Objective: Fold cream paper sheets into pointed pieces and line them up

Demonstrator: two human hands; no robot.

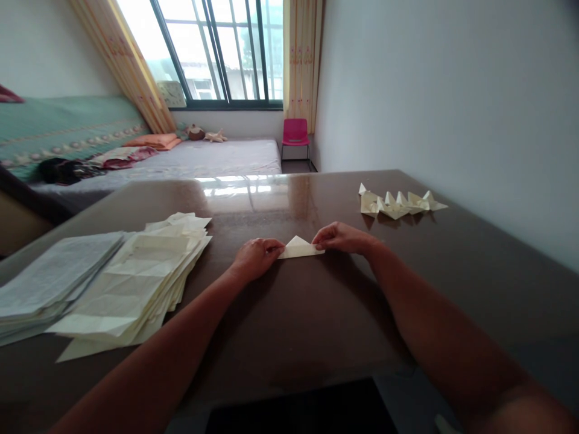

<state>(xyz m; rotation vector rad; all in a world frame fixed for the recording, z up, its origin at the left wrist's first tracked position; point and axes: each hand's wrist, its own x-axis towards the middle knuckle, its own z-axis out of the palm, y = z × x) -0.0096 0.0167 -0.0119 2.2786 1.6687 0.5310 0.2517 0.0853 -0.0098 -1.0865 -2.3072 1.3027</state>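
A small folded piece of cream paper, with a triangular peak above a flat lower band, is held low over the brown table. My left hand pinches its left end between thumb and fingers. On the right end, my right hand has a similar pinch. Both hands are closed, and the fingertips cover the paper's two ends. Whether the paper rests on the tabletop I cannot tell.
To the left lie a stack of creased cream sheets and a pile of printed papers. Several folded paper boats stand at the back right near the white wall. Beyond the table are a bed and a pink chair.
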